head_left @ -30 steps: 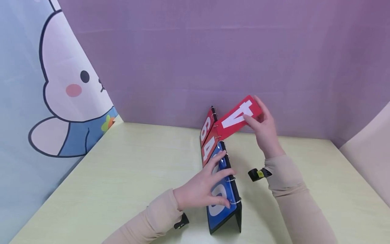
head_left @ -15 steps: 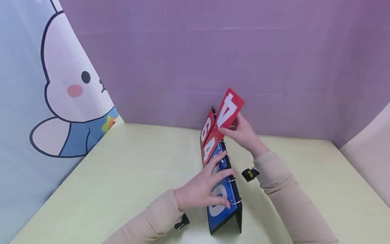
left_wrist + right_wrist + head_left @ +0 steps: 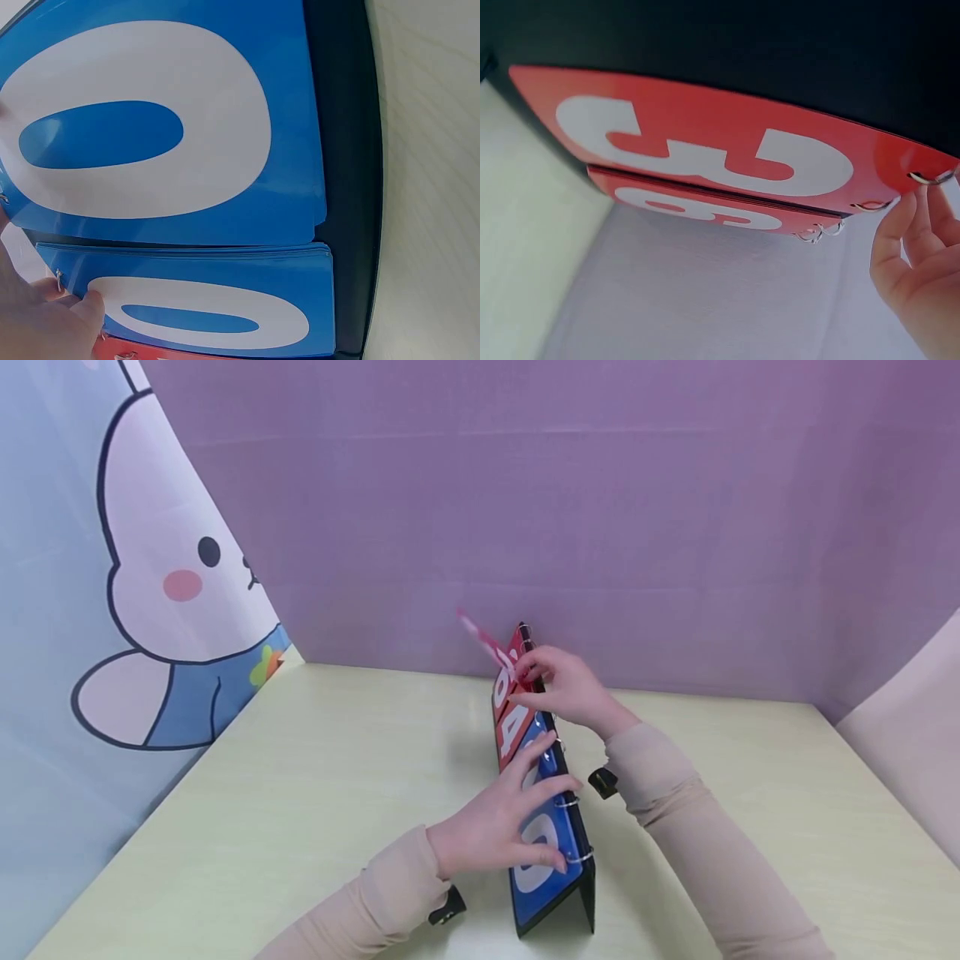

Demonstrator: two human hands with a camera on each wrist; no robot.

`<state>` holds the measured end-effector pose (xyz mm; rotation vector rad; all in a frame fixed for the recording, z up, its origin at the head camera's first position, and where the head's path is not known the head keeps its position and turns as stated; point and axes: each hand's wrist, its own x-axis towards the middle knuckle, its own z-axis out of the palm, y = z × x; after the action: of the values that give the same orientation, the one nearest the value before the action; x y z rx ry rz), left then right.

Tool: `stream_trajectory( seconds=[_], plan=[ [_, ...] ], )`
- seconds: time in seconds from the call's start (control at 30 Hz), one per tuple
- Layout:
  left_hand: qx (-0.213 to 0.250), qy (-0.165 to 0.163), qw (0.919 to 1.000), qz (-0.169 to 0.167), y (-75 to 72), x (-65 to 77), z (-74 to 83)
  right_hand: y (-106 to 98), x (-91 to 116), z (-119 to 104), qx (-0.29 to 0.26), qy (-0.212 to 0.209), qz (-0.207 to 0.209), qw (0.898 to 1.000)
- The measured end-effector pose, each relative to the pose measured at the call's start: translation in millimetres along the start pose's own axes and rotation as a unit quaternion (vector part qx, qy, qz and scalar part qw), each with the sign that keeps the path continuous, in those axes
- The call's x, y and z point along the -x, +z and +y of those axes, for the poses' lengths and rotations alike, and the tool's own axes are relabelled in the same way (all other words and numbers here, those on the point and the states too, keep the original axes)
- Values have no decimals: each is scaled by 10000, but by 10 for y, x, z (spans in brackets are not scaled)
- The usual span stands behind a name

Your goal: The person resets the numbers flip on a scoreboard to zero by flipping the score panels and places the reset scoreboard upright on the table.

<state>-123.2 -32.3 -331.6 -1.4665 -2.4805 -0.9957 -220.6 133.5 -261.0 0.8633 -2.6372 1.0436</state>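
Observation:
A tent-shaped flip scoreboard with ringed number cards stands on the table. Its near half has blue cards (image 3: 150, 217) with white zeros; the far half has red cards (image 3: 514, 727), showing a 6 and a 4 on the left face. My left hand (image 3: 491, 827) rests spread over the blue cards, fingertips at the top ridge. At the red half, my right hand (image 3: 566, 689) has bent fingers at the ridge, by the foot of a blurred red flip card (image 3: 483, 639) leaning left in the air. In the right wrist view, red cards (image 3: 697, 154) on the other face show a 3 and a 6.
The pale wooden table (image 3: 360, 760) spreads around the scoreboard. Behind it rises a purple cloth backdrop (image 3: 480, 510). A cartoon-printed sheet (image 3: 150, 568) hangs on the left. Black camera straps sit at both wrists.
The red flip card has swung from the right side up over the ridge to the left. My right hand has moved left and down to the rings. The left hand stays put.

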Motion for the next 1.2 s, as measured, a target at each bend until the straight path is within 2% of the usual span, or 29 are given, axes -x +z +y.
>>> stream_trajectory(
  seconds=[0.13, 0.33, 0.53, 0.63, 0.7, 0.8, 0.87, 0.93, 0.97, 1.03, 1.13, 1.2],
  plan=[
    [46, -42, 10000, -33, 2, 1, 3, 33, -40, -33, 716, -196, -174, 9971],
    [26, -16, 10000, -11, 10, 5, 5, 20, -75, -98, 1604, -535, -648, 9835],
    [-31, 60, 10000, 39, 28, 9, -9, -11, -98, -131, 1945, -638, -1044, 9732],
    [-4, 18, 10000, 11, 28, 13, -5, -19, -96, -127, 1919, -673, -1174, 9720],
    [-1, -19, 10000, -22, 22, 17, 3, -39, -72, -108, 1705, -712, -1168, 9758],
    [-2, -110, 9999, -77, 9, 23, 16, -93, -8, -39, 1023, -462, -868, 9899],
    [-31, -149, 9999, -77, 2, 27, 21, -137, 51, 42, 360, -101, -473, 9982],
    [-36, -176, 9998, -87, -5, 30, 26, -156, 121, 142, -433, 409, -36, 9982],
    [-33, -196, 9998, -92, -7, 33, 28, -151, 160, 197, -854, 647, 161, 9941],
    [-32, -211, 9997, -104, -10, 36, 33, -117, 246, 316, -1663, 1110, 479, 9786],
    [-76, -169, 9998, -79, -2, 39, 30, -10, 381, 495, -2780, 1660, 743, 9432],
    [-102, -148, 9998, -55, 5, 40, 27, 72, 465, 605, -3323, 1881, 758, 9211]
  ],
)
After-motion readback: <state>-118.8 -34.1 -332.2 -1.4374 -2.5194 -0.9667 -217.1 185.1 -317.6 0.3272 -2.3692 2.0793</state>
